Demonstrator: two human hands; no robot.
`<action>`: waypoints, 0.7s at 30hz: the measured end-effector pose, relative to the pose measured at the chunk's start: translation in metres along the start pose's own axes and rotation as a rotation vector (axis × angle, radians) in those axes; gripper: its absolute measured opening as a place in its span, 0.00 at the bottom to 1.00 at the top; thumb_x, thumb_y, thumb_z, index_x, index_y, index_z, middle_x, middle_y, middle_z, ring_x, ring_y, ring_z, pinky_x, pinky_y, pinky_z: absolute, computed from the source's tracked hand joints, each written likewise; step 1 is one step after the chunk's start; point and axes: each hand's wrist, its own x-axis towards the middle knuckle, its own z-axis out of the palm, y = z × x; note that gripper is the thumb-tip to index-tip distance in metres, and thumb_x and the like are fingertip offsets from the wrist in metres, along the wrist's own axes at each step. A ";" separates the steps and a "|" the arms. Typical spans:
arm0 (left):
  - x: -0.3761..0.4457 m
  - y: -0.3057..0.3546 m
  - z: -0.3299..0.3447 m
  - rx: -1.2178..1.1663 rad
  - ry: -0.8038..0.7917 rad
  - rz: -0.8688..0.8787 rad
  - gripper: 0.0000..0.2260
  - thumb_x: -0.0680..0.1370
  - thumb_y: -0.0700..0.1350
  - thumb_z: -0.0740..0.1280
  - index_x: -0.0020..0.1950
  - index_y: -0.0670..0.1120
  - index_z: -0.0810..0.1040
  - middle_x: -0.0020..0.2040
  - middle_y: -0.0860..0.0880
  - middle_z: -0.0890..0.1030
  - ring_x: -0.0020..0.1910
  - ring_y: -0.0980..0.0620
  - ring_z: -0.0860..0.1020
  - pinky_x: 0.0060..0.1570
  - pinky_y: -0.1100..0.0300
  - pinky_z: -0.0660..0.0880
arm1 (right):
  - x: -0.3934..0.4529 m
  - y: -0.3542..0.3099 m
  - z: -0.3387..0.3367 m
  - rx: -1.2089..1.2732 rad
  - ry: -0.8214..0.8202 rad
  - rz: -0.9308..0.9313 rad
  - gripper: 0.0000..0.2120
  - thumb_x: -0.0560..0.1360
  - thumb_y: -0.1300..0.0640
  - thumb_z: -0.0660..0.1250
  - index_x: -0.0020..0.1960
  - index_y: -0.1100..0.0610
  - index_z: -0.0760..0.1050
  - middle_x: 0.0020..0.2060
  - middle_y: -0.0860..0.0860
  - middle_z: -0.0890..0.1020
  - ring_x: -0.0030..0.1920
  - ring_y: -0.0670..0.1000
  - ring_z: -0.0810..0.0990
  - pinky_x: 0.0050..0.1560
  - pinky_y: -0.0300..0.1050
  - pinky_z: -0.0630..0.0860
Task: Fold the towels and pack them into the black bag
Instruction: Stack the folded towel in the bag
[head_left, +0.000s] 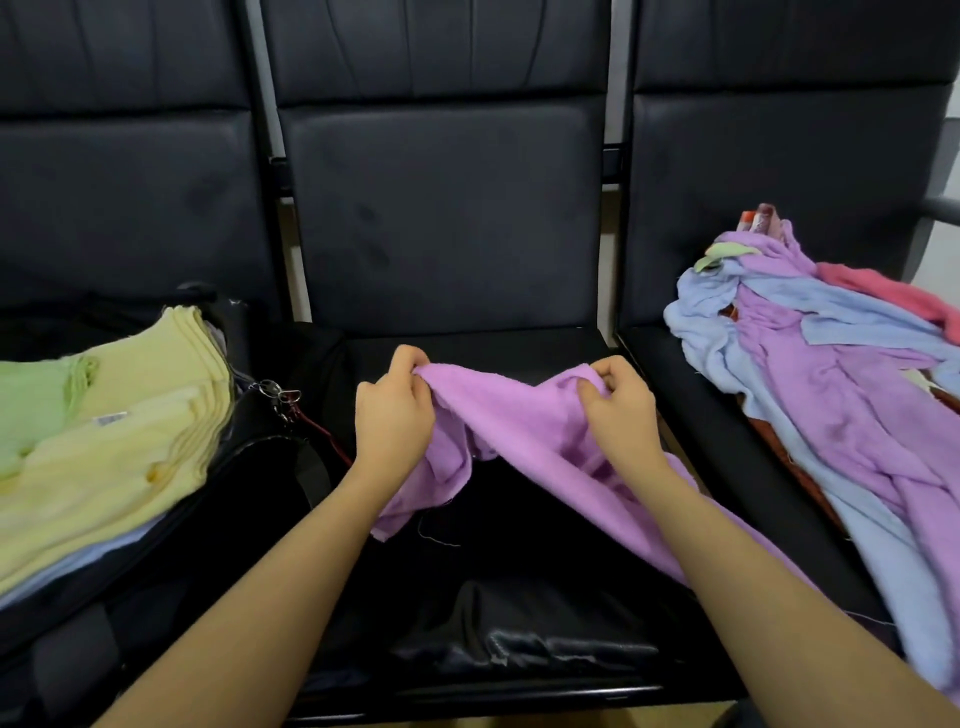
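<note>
Both hands' fingers (410, 364) pinch a rumpled, sagging lilac towel (519, 421) by its top edge.

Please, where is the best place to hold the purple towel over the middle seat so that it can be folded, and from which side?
Probably at the two corners of its top edge, from above. The purple towel is already pinched there by the left hand and right hand, and the edge sags between them while the rest hangs loose, so pulling the corners apart should flatten it.

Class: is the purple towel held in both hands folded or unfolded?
Unfolded: the purple towel hangs loose and crumpled between the left hand and right hand.
</note>
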 end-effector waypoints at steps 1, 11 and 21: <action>0.001 0.003 -0.003 -0.076 0.007 -0.069 0.06 0.78 0.37 0.57 0.49 0.45 0.72 0.27 0.50 0.74 0.29 0.50 0.73 0.33 0.59 0.70 | 0.000 0.000 -0.002 0.004 0.044 -0.015 0.02 0.76 0.61 0.61 0.44 0.57 0.71 0.37 0.49 0.78 0.42 0.55 0.76 0.52 0.59 0.74; 0.002 0.027 0.003 -0.402 0.086 -0.364 0.06 0.76 0.40 0.65 0.44 0.49 0.80 0.39 0.54 0.81 0.40 0.58 0.79 0.41 0.68 0.73 | -0.006 -0.010 -0.001 -0.059 0.129 -0.222 0.03 0.75 0.60 0.64 0.43 0.57 0.75 0.38 0.48 0.78 0.40 0.52 0.76 0.44 0.51 0.73; -0.032 0.018 0.043 0.078 -0.240 -0.183 0.16 0.77 0.33 0.59 0.61 0.42 0.78 0.62 0.43 0.75 0.59 0.46 0.74 0.53 0.66 0.67 | -0.020 0.030 0.018 -0.817 -0.372 -0.853 0.19 0.66 0.52 0.49 0.37 0.51 0.80 0.39 0.49 0.74 0.41 0.54 0.73 0.45 0.46 0.56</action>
